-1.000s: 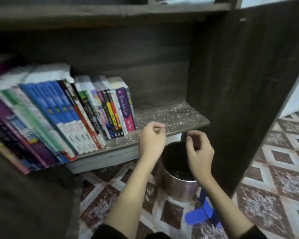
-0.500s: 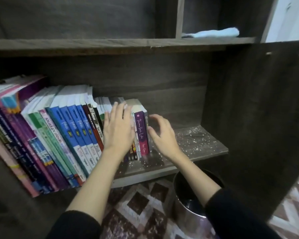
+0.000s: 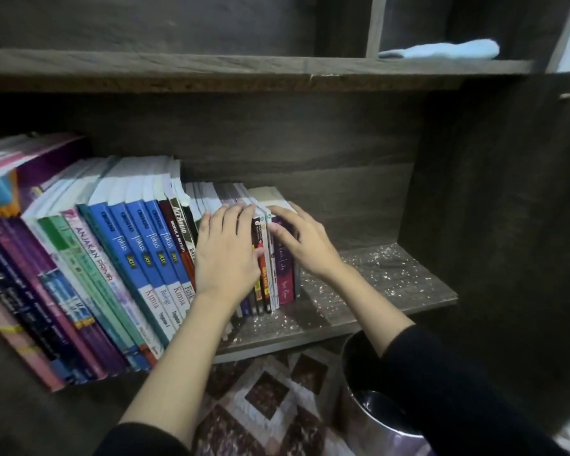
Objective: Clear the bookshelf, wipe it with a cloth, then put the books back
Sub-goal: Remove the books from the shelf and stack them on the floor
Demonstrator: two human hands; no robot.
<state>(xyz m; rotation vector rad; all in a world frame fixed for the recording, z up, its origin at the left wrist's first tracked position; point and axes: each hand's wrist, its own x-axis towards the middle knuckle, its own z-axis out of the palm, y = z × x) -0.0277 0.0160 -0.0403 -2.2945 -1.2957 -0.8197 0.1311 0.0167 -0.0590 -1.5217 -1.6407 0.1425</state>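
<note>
Books (image 3: pixel 139 258) spines outward, shelf (image 3: pixel 392 281) speckled white

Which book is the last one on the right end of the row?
The purple book with curly white writing, gripped by the right hand; only it has speckled shelf beside it.

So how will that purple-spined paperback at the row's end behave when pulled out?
Probably light and slightly bendy: the purple-spined paperback is small and thin. With open shelf on its right, it may tip that way. Its slim neighbours might lean over once it leaves.
</note>
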